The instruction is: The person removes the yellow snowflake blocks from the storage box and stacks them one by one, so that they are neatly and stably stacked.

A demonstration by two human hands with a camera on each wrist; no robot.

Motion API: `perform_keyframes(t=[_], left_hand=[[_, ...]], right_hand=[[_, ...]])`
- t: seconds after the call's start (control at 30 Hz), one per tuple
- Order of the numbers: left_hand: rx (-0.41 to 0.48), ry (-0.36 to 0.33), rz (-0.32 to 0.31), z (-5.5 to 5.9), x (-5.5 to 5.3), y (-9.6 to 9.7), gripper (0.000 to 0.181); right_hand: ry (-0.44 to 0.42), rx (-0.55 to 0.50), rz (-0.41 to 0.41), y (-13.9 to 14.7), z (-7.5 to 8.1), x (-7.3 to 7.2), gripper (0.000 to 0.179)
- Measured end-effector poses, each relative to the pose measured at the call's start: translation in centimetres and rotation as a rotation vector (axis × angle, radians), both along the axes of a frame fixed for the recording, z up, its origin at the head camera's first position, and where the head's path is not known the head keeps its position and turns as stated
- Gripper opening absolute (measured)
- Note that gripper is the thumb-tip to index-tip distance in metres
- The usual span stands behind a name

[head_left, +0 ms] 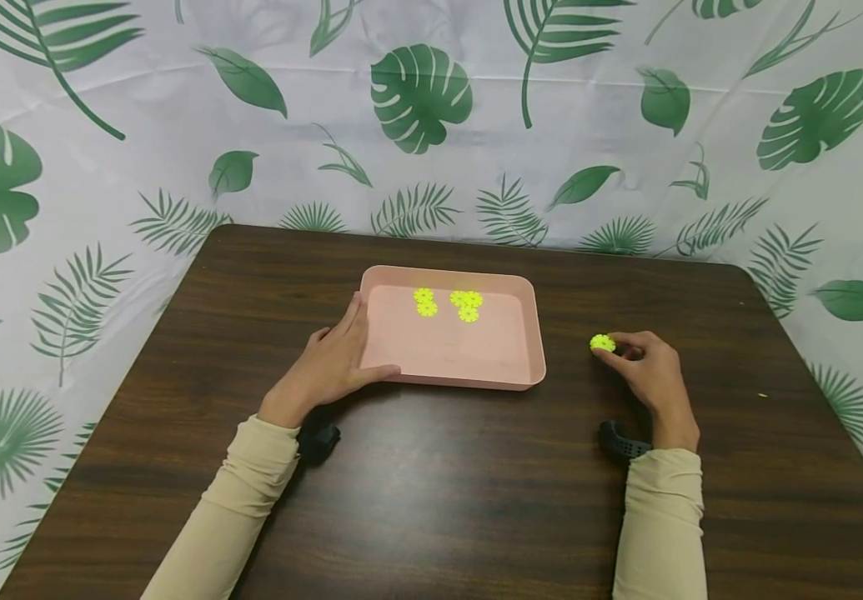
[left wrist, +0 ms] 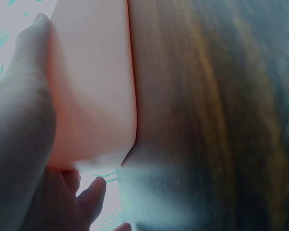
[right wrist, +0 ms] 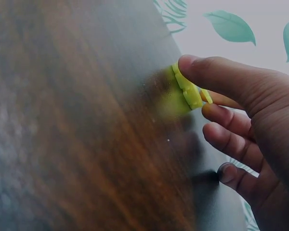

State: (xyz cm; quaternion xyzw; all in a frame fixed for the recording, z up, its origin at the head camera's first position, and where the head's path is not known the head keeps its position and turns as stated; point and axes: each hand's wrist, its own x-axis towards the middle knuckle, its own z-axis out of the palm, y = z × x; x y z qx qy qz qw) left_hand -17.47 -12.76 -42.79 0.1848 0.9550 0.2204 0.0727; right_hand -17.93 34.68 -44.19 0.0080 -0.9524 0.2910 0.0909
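In the head view, a pink rectangular tray (head_left: 446, 354) lies on the table. Inside it, towards its far side, are two clusters of bright yellow notched discs: a left cluster (head_left: 425, 302) and a larger right cluster (head_left: 468, 306). My left hand (head_left: 326, 362) rests against the tray's left end, fingers along that side and thumb at the near edge. Right of the tray, my right hand (head_left: 652, 367) pinches a yellow notched disc (head_left: 602, 343) between thumb and fingers. In the right wrist view the disc (right wrist: 187, 89) is held close to the tabletop; a thin second yellow edge shows behind it.
The dark wood table (head_left: 469, 483) has rounded far corners. A leaf-printed white cloth (head_left: 431, 175) hangs behind it. A tiny yellowish speck (head_left: 763, 396) lies on the table to the right. Black bands (head_left: 622, 442) are on both wrists.
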Motion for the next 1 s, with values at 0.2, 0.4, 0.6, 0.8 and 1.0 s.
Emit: perform_keyframes(t=[0.2, 0.4, 0.6, 0.8, 1.0], left_hand=[[0.000, 0.004, -0.002, 0.1, 0.0, 0.0, 0.117], [-0.004, -0.002, 0.003, 0.2, 0.2, 0.0, 0.116], [-0.004, 0.007, -0.001, 0.2, 0.1, 0.1, 0.116], [-0.002, 0.011, 0.002, 0.2, 0.2, 0.1, 0.116], [0.007, 0.015, 0.002, 0.2, 0.3, 0.0, 0.114]], right_hand=[[-0.012, 0.001, -0.002, 0.1, 0.0, 0.0, 0.044], [-0.029, -0.009, 0.003, 0.1, 0.0, 0.0, 0.048], [0.003, -0.029, 0.022, -0.2, 0.5, 0.0, 0.051], [0.047, -0.086, 0.067, -2.7, 1.9, -0.6, 0.051], [0.117, -0.186, 0.080, -6.7, 2.6, -2.1, 0.046]])
